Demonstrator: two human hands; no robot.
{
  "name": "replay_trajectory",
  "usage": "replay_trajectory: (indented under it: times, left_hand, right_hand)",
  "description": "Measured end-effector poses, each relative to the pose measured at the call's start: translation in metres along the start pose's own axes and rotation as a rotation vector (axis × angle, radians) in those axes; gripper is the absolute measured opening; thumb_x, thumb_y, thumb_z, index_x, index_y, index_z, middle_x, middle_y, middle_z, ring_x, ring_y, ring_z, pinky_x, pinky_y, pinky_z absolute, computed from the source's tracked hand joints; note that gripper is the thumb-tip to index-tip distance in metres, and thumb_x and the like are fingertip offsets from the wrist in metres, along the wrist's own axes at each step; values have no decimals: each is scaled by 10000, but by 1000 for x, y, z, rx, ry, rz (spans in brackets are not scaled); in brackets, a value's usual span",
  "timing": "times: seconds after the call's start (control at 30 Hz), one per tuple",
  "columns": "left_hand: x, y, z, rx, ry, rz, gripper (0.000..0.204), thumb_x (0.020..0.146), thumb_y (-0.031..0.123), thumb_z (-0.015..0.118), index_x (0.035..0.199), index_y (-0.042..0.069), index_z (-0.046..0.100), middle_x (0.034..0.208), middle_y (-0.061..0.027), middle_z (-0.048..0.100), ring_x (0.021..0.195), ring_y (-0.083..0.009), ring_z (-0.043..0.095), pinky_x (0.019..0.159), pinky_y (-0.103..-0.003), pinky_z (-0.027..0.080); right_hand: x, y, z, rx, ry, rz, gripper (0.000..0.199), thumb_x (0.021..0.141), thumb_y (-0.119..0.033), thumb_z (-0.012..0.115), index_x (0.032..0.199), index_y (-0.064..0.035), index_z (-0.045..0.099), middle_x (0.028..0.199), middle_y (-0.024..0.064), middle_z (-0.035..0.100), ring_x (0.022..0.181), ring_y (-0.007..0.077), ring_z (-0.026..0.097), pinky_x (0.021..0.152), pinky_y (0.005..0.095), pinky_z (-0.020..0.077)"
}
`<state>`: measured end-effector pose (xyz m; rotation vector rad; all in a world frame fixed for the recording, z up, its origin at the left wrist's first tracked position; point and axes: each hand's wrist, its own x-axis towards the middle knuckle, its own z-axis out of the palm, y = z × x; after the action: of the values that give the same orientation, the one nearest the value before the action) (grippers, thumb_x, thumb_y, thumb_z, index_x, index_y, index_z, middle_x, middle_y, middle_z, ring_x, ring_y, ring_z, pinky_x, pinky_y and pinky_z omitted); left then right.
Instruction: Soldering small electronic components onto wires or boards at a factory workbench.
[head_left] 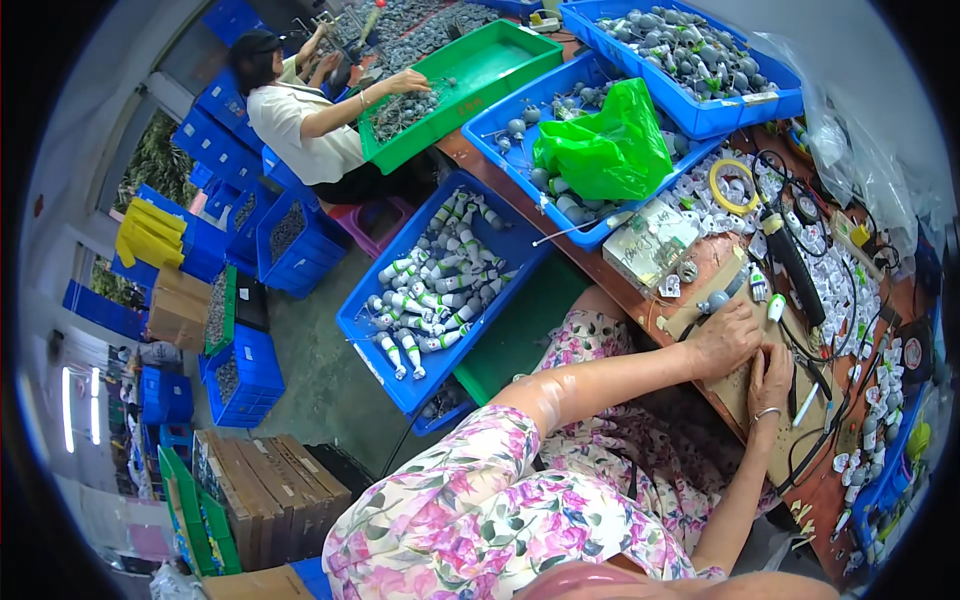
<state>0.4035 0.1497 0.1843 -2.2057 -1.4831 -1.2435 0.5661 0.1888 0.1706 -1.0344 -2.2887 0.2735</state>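
My left hand (728,340) rests on a worn wooden board (735,395) at the bench edge, its fingers closed and pressed together. A grey ball-shaped part (717,299) shows right beside its fingertips; whether the hand grips it I cannot tell. Close by, my right hand (770,380) has its fingers bent together, and what lies between them is hidden. Just beyond the hands are a white part with a green band (776,308) and a similar white-and-green part (758,282). A black-handled tool (792,265) with a cord lies past them.
Small white parts (840,290) cover the bench, with yellow tape (733,187) and a clear box (650,240). A blue bin (350,325) left of me holds white-and-grey pin-shaped parts. Another blue bin (480,130) carries a green bag (610,140). A co-worker (300,120) reaches into a green tray (500,50).
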Motion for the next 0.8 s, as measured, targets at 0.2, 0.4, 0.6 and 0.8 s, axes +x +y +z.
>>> replay_trajectory:
  times: [0.2,0.4,0.6,0.8]
  left_hand:
    - [-2,-1,2,-11,18,4,125,749,154,627,721,60,550,765,-83,549,828,-254,535,892,-393,390]
    - [-2,-3,4,-26,18,-1,109,756,147,606,718,62,550,769,-77,555,821,-253,537,888,-389,392]
    - [-2,-2,6,-8,1,-19,114,764,159,587,723,58,556,772,-85,563,834,-251,542,897,-397,390]
    - [1,-2,7,-28,6,12,118,764,161,592,728,50,570,777,-88,568,838,-255,542,900,-408,384]
  right_hand:
    - [-2,2,0,-5,9,-51,72,890,-87,543,888,-16,529,837,149,529,824,330,522,744,416,402]
    - [-1,0,0,-92,-9,-44,73,899,-106,527,909,-34,532,862,142,515,865,320,516,765,410,389]
    - [-1,0,1,-162,-40,-50,78,897,-114,509,922,-42,527,874,136,493,880,318,500,771,420,381]
    - [-3,3,5,-197,-55,-37,84,899,-114,496,912,-32,504,877,152,483,887,330,491,774,431,378]
